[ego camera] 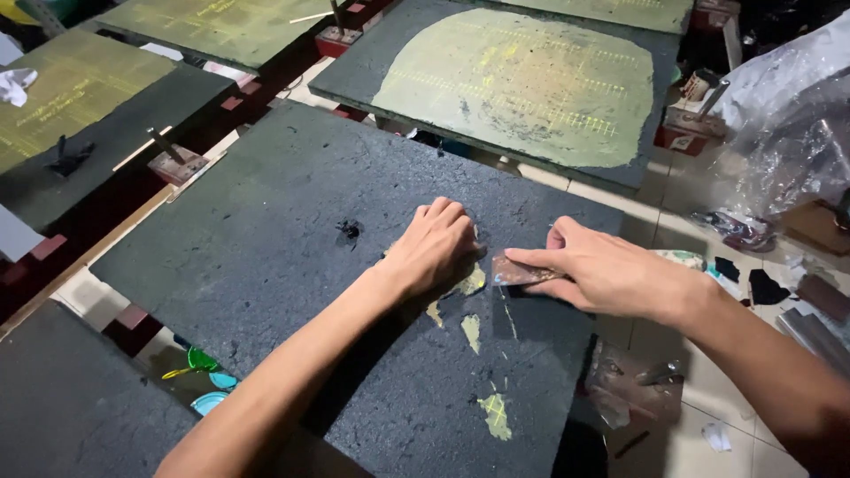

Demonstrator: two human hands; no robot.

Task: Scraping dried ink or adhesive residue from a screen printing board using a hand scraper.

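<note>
My left hand (431,245) lies knuckles-up, fingers curled together, pressing on the dark printing pallet (266,230) — steadying it. My right hand (602,270), at 3 o'clock from it, pinches a small flat scraper (522,270) between thumb and fingers, its edge touching the board. Most of this pallet shows bare black; yellowish residue patches (482,354) remain toward 6 o'clock, so I judge it mostly scraped. At 12 o'clock a neighbouring pallet (513,84) keeps its full yellow-green coat — untouched.
</note>
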